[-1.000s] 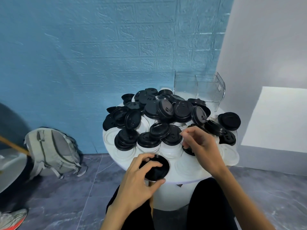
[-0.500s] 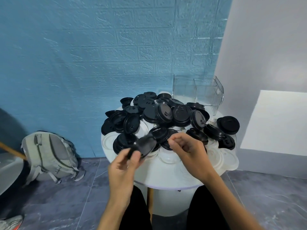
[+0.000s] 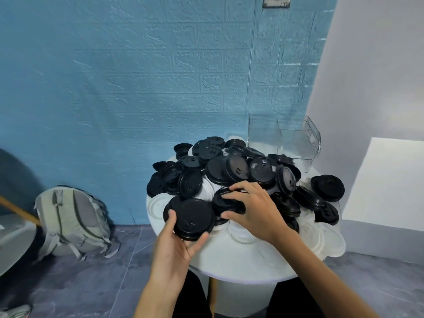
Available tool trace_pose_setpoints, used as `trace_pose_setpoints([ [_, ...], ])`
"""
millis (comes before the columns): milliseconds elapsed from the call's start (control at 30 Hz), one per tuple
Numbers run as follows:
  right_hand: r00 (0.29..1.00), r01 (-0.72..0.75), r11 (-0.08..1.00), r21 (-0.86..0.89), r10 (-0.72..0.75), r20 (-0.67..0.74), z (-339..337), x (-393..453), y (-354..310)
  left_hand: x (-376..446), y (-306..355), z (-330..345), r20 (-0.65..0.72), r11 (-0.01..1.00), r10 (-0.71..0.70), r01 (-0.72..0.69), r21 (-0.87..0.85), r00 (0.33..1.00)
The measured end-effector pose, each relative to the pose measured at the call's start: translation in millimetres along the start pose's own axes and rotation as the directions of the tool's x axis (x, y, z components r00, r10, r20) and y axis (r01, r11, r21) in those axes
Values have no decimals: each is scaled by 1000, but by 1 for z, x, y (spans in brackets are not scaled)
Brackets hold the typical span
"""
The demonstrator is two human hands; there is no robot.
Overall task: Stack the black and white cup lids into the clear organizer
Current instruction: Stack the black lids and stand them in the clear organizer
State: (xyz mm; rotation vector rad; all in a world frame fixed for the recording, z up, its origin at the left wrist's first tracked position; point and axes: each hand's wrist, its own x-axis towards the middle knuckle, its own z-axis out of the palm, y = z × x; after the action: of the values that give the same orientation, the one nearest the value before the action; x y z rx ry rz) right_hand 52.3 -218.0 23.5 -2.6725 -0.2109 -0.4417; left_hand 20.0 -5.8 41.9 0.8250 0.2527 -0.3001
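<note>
Two bare forearms reach into view from the near edge, sleeveless as far as can be seen, ending in the bare left hand (image 3: 174,246) and bare right hand (image 3: 257,212). No rings, watch or gloves show. Black trousers (image 3: 197,294) cover both legs below.

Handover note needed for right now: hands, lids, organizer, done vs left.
Left hand: holds a black lid by its rim, above the table's near edge.
Right hand: fingers curled round another black lid in the pile.
Clear organizer: at the back right of the white round table; no lids visible in it.
Done: nothing stacked yet.
Left: the whole pile, black lids on top, white lids underneath and along the table's edges.
</note>
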Motion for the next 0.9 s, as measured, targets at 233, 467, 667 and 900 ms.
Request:
trace_pose_setpoints([
  [233,983,-55,965,255,98,-158,-5,-7,1,2,2,-2,74,998,-45,48,-32,996],
  [467,960,-15,839,543,164,-226,-19,-18,-1,8,-7,8,58,998,11,-14,55,998],
  [667,965,92,782,616,82,-248,-23,-20,-9,11,-15,25,23,985,115,-117,126,993],
  [900,976,147,785,601,-16,-217,-19,-19,-16,6,-16,37,164,965,174,-201,167,971],
])
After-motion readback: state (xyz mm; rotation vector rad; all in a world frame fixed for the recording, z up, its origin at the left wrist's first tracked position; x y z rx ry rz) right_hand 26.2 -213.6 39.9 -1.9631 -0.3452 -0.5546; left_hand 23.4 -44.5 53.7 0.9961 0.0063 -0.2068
